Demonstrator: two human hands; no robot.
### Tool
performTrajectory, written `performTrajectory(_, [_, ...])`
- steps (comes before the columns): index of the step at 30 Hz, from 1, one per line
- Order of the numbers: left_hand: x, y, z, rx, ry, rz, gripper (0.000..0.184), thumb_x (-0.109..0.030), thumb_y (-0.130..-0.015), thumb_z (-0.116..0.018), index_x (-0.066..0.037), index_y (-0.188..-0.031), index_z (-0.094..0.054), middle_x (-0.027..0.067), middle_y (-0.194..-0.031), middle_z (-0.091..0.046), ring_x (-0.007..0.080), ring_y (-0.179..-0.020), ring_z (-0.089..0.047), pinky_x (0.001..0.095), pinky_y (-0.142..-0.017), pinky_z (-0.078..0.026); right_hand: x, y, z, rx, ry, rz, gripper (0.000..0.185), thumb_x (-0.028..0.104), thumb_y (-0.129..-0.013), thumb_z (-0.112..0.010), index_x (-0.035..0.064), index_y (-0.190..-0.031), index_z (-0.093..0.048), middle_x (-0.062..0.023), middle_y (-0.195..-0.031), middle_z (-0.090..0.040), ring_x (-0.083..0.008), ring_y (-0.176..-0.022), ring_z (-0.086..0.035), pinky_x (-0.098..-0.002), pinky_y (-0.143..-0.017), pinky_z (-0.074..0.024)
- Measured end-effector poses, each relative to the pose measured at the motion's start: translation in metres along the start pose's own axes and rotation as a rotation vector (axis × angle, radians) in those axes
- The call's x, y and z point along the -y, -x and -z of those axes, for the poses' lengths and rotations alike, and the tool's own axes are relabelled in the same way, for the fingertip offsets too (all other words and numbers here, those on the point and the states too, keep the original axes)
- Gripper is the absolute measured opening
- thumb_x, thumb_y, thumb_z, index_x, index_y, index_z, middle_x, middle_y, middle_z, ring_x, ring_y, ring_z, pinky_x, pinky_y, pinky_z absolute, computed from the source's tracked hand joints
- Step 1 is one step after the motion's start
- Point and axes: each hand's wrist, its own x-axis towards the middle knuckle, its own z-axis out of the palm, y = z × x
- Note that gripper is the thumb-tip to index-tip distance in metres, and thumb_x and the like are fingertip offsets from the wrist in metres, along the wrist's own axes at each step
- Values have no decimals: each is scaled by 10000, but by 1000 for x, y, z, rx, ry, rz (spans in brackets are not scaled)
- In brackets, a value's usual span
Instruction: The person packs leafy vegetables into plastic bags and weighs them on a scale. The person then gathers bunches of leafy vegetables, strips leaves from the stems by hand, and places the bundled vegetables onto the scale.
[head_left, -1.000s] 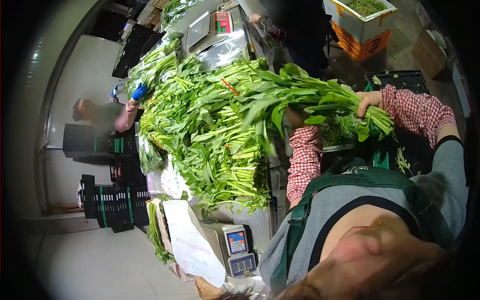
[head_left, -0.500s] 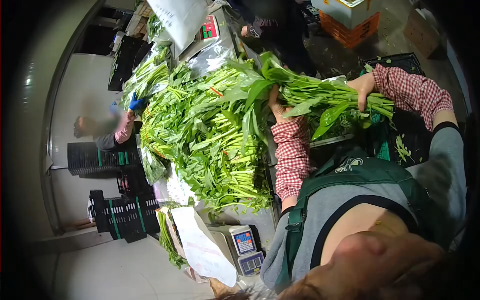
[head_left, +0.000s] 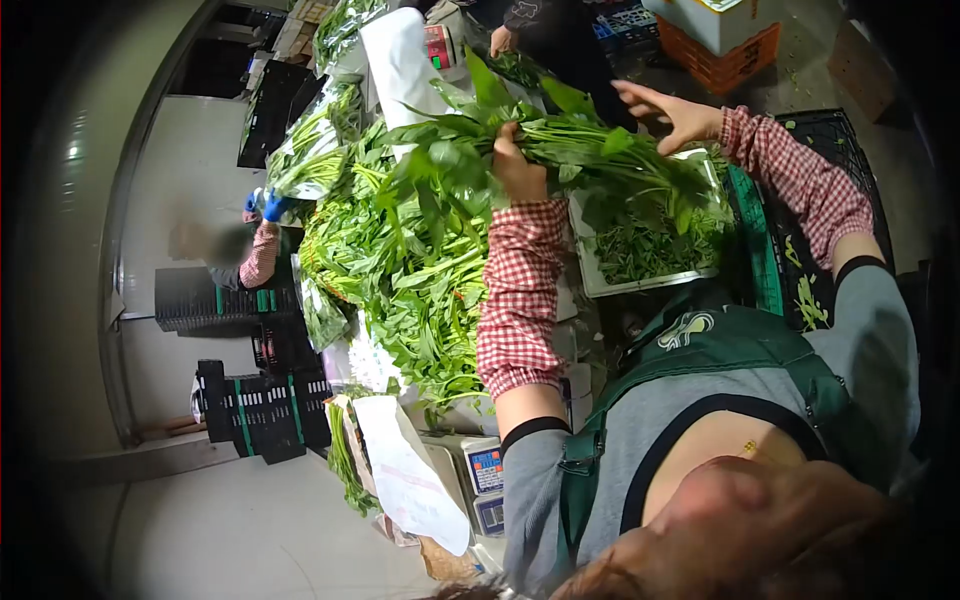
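Note:
My left hand is closed round a bunch of leafy green stems, its broad leaves hanging over a large pile of greens. Near the other end of the bunch, my right hand is raised with fingers apart and nothing in it. Below the bunch sits a white-rimmed tray with loose leaves and stems. Some leaves of the bunch are smeared by motion.
Scales stand by white paper. A white sheet lies near a red scale. Black crates are at right. A co-worker's hand shows at top; another person's blue-gloved hand touches greens at left.
My right hand has let go of the stems and opened. My left hand has moved left and up with the bunch. The white sheet has come down beside the red scale.

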Motion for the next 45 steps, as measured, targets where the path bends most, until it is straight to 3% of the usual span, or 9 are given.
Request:
performTrajectory(2, [16, -19, 11, 28, -384, -151, 263, -42, -702, -531, 4, -961, -534, 148, -881, -594, 261, -843, -567, 349, -751, -459, 18, -25, -29, -76, 214, 259, 980, 234, -539, -755, 98, -1310, -166, -148, -1248, -335, -283, -1155, -329, -393, -964, -277])
performTrajectory(6, [39, -60, 24, -143, 810, 529, 328, 67, -633, -534, 23, -958, -527, 150, -875, -590, 242, -840, -567, 319, -745, -451, -5, -54, -52, -257, 506, 662, 594, 50, -582, -664, 83, -1126, -427, -142, -1041, -476, -287, -996, -459, -369, -831, -398])
performTrajectory(9, [-11, -34, 27, 48, -115, 123, 345, 108, -637, -498, 31, -973, -518, 153, -914, -575, 232, -839, -563, 321, -753, -448, -35, -48, -61, -358, 719, 817, 336, -105, -552, -546, 51, -850, -541, -122, -831, -507, -286, -804, -510, -343, -670, -441])
performTrajectory(12, [-14, -42, 25, 13, -685, 343, 335, 104, -652, -495, 33, -980, -512, 159, -943, -563, 232, -842, -560, 327, -752, -452, -99, -12, -57, -120, 840, 529, 397, -57, -549, -567, 71, -922, -524, -108, -888, -481, -256, -837, -493, -338, -688, -433])
performTrajectory(17, [-2, -33, 33, -22, -247, 324, 329, 100, -665, -490, 38, -987, -502, 165, -949, -560, 235, -848, -558, 332, -756, -455, -71, 14, -49, -104, 1033, 55, 507, 55, -551, -661, 92, -1029, -496, -106, -1034, -452, -245, -927, -469, -371, -737, -417])
performTrajectory(22, [6, -37, 38, -29, -137, 312, 322, 96, -677, -486, 43, -995, -493, 171, -954, -557, 239, -854, -556, 338, -759, -459, 30, -45, -113, -381, 914, 457, 539, 156, -578, -692, 103, -1072, -484, -121, -1053, -451, -265, -948, -471, -357, -734, -424])
performTrajectory(29, [2, -32, 46, -56, -115, 272, 314, 90, -694, -479, 50, -1005, -479, 179, -962, -553, 244, -862, -553, 345, -764, -464, -76, -46, -140, -244, 929, 568, 207, 175, -765, -556, -18, -834, -526, -128, -797, -481, -239, -738, -492, -326, -637, -439])
performTrajectory(36, [4, -29, 53, -78, -103, 239, 306, 84, -711, -473, 57, -1016, -465, 188, -969, -548, 249, -870, -550, 353, -770, -469, -90, 24, -104, 278, 935, -86, 386, 45, -691, -526, 9, -1074, -520, -177, -873, -578, -254, -726, -593, -314, -608, -478])
performTrajectory(45, [5, -29, 48, -90, -53, 189, 297, 77, -733, -465, 66, -1029, -448, 199, -979, -543, 255, -880, -546, 363, -776, -476, -34, -52, -156, -293, 710, 137, 315, 52, -751, -464, 8, -1063, -451, -156, -822, -532, -253, -616, -552, -350, -550, -478])
